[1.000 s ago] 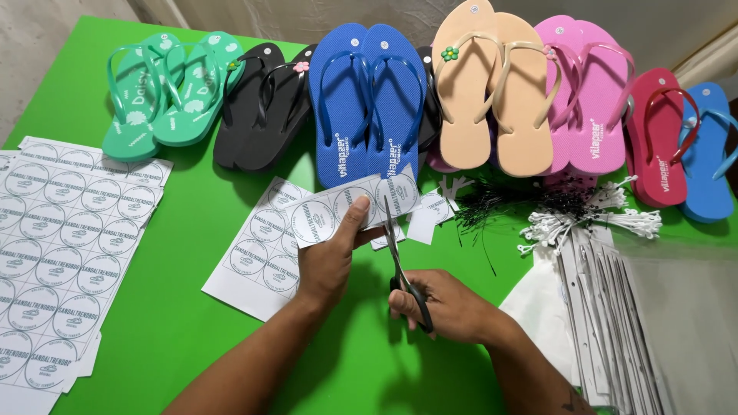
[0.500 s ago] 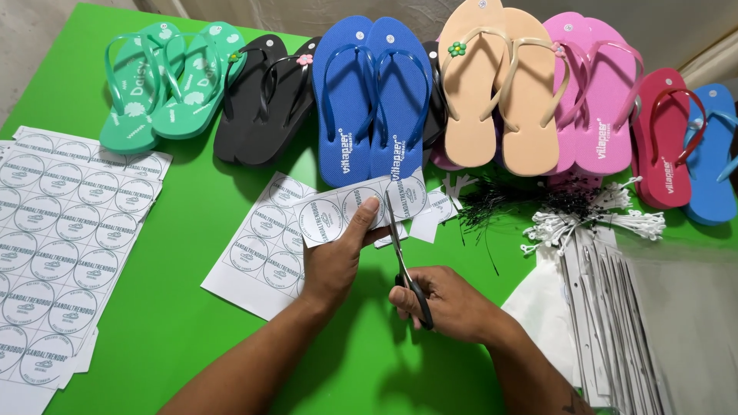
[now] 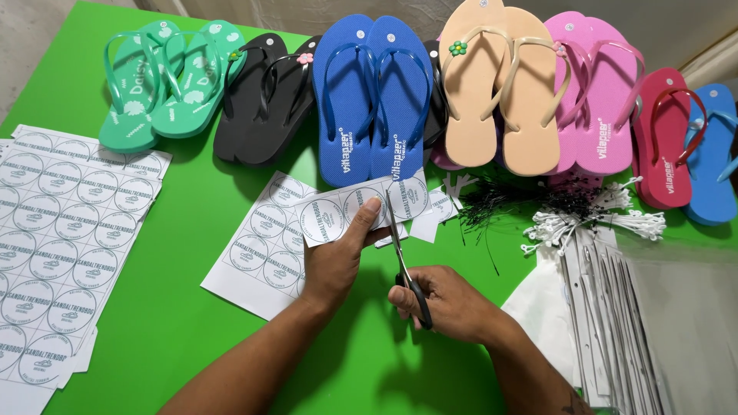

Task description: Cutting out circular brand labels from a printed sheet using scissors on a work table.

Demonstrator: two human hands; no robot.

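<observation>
I see my left hand pinching a white paper strip of round printed labels above the green bench. My right hand, its grip closed around black-handled scissors, has the blades at the strip.

Paper strip: white, printed with row of round labels, held flat and near level above green table, pinched at lower edge, just in front of blue flip-flops. Cut through partway between second and third label from right.

Scissors: dark handles, thin metal blades, pointed away toward blue flip-flops, blades closed into strip's lower edge; handles gripped nearer table's front edge, right of strip.
</observation>
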